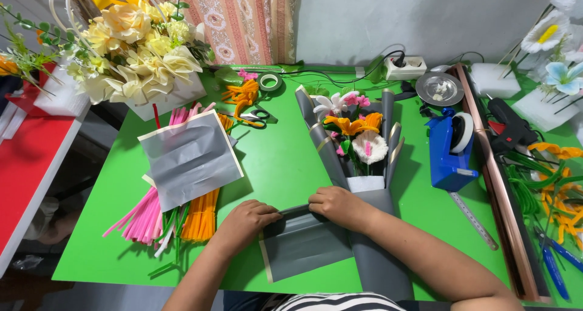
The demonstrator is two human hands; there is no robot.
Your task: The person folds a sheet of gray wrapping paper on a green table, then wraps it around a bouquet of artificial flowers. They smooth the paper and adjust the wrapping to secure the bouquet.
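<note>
A bouquet of handmade flowers [355, 132], white, orange and pink, lies on the green table [273, 159] wrapped in grey paper [376, 262]. My left hand [246, 223] presses and pinches the edge of a loose grey paper sheet [303, 244] at the bouquet's lower left. My right hand [340, 206] grips the same folded edge where it meets the wrap's stem. Both hands are closed on the paper.
Another grey sheet [191, 159] lies over pink and orange pipe cleaners [176, 217] at left. Scissors [258, 117] and green tape [269, 80] lie behind. A blue tape dispenser [449, 150], ruler [473, 220], glue gun [510, 126] and flower basket [139, 50] surround.
</note>
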